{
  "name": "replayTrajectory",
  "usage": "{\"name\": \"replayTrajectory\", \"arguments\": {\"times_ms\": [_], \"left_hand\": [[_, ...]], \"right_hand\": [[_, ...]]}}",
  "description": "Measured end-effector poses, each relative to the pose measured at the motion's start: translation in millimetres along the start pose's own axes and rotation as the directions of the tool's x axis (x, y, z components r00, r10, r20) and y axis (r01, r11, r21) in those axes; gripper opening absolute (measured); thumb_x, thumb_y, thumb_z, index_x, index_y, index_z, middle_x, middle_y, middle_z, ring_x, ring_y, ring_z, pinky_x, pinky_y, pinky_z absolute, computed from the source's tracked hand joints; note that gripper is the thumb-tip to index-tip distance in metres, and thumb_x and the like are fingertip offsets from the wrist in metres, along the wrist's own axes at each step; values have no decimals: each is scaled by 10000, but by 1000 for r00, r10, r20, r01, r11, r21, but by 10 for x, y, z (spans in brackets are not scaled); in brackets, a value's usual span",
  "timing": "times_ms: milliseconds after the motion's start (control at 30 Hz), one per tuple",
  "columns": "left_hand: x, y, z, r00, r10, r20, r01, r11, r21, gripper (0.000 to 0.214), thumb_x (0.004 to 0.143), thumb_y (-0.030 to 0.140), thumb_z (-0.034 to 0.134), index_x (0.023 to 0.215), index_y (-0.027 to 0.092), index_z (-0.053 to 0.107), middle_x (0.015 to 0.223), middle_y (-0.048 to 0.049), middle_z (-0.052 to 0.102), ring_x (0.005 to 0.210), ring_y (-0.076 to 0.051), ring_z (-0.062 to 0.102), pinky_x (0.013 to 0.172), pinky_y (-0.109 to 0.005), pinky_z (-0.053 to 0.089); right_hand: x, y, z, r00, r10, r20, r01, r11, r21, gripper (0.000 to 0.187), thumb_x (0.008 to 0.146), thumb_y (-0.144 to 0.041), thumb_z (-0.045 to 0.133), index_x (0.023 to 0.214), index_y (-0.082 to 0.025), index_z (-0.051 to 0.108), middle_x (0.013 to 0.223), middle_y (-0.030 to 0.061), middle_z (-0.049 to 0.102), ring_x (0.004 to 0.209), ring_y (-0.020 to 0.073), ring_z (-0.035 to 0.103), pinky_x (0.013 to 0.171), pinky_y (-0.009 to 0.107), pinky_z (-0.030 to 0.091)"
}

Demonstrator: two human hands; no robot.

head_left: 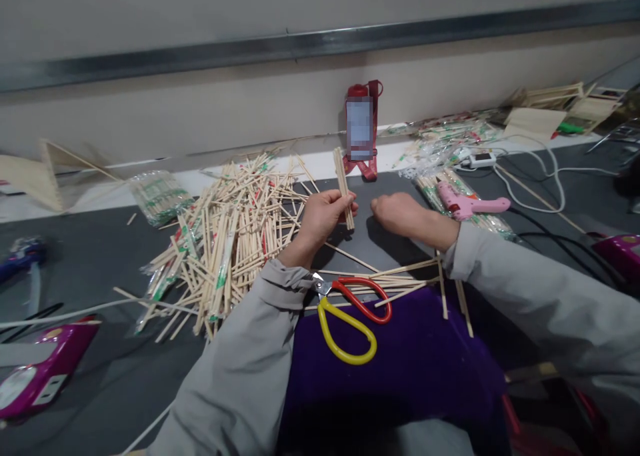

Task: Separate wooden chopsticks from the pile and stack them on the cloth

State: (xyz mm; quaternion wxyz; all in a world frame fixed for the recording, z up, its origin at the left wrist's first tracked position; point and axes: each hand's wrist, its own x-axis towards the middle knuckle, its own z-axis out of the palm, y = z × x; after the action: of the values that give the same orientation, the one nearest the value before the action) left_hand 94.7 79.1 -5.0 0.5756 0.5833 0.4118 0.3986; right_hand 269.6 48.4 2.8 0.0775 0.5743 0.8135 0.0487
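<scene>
My left hand (327, 213) grips a small bundle of wooden chopsticks (343, 176), held nearly upright above the dark table. To its right, my right hand (395, 214) is closed with the fingers curled under; whatever they hold, if anything, is hidden. Scissors with one red and one yellow handle (350, 333) lie by my left sleeve, their blades mostly covered by it. Several loose chopsticks (405, 269) lie between my forearms, some reaching over the purple cloth (400, 356). A large heap of chopsticks (240, 236), some still in wrappers, is left of my left hand.
A pink glue gun (470, 204) rests on packed chopsticks at right. A bottle with a red cap and strap (359, 126) stands against the wall. White cables (550, 169) run at right. Magenta power strips (50, 363) and a blue tool (20, 259) lie at left.
</scene>
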Motion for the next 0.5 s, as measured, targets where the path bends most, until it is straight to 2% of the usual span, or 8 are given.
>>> {"name": "replayTrajectory", "arguments": {"times_ms": [67, 133, 200, 233, 300, 367, 433, 500], "left_hand": [[-5, -11, 18, 998, -13, 65, 8, 997, 78, 228, 769, 362, 669, 771, 135, 694, 703, -61, 690, 608, -154, 641, 560, -263, 501], [-13, -20, 33, 990, -12, 137, -14, 983, 185, 234, 807, 363, 621, 740, 151, 694, 677, -54, 677, 586, -154, 622, 551, -264, 478], [-30, -20, 41, 980, 83, 181, -151, 904, 400, 256, 840, 354, 582, 704, 169, 696, 663, -50, 667, 595, -153, 606, 575, -263, 451], [-43, -15, 46, 967, 158, 198, -242, 806, 540, 253, 853, 338, 568, 712, 176, 703, 678, -56, 671, 619, -160, 607, 596, -268, 438], [-79, -5, 66, 924, 277, 262, -373, 509, 776, 221, 873, 263, 530, 799, 182, 722, 748, -82, 687, 697, -194, 623, 635, -290, 418], [-117, -5, 108, 888, 292, 356, -426, 227, 876, 242, 879, 184, 479, 903, 161, 719, 822, -126, 691, 770, -242, 639, 649, -319, 409], [-147, -25, 169, 876, 218, 429, -453, 73, 888, 265, 870, 131, 451, 927, 120, 709, 851, -168, 683, 802, -278, 647, 646, -337, 408], [-163, -64, 231, 888, 137, 439, -446, 24, 895, 259, 855, 103, 455, 912, 91, 707, 849, -192, 675, 801, -291, 653, 648, -344, 412]], "right_hand": [[70, 230, -118, 994, 98, -57, -99, 995, -11, 300, 876, -90, 428, 1081, -73, 646, 958, 224, 680, 853, 263, 664, 702, 320, 455], [114, 449, -244, 963, 210, -168, -210, 978, 17, 313, 863, -88, 445, 1099, -62, 648, 1068, 249, 641, 886, 283, 650, 735, 356, 467], [111, 602, -348, 917, 285, -278, -261, 958, 120, 335, 876, -143, 468, 1155, -73, 640, 1182, 244, 589, 943, 292, 628, 786, 388, 472], [90, 642, -384, 900, 296, -320, -246, 951, 188, 351, 886, -182, 481, 1188, -87, 632, 1212, 225, 576, 967, 286, 617, 819, 396, 468], [8, 652, -419, 886, 282, -368, -171, 937, 305, 374, 894, -248, 509, 1227, -121, 623, 1204, 176, 588, 979, 261, 608, 869, 392, 453], [-114, 596, -401, 886, 262, -382, -112, 921, 372, 358, 888, -278, 536, 1203, -146, 641, 1162, 140, 610, 943, 235, 614, 872, 374, 447], [-251, 521, -335, 898, 250, -361, -92, 911, 402, 334, 868, -287, 563, 1160, -161, 664, 1134, 120, 623, 888, 216, 622, 838, 351, 453], [-375, 469, -237, 916, 239, -322, -85, 900, 427, 324, 855, -290, 570, 1132, -161, 677, 1124, 112, 633, 830, 197, 625, 795, 330, 460]]}}
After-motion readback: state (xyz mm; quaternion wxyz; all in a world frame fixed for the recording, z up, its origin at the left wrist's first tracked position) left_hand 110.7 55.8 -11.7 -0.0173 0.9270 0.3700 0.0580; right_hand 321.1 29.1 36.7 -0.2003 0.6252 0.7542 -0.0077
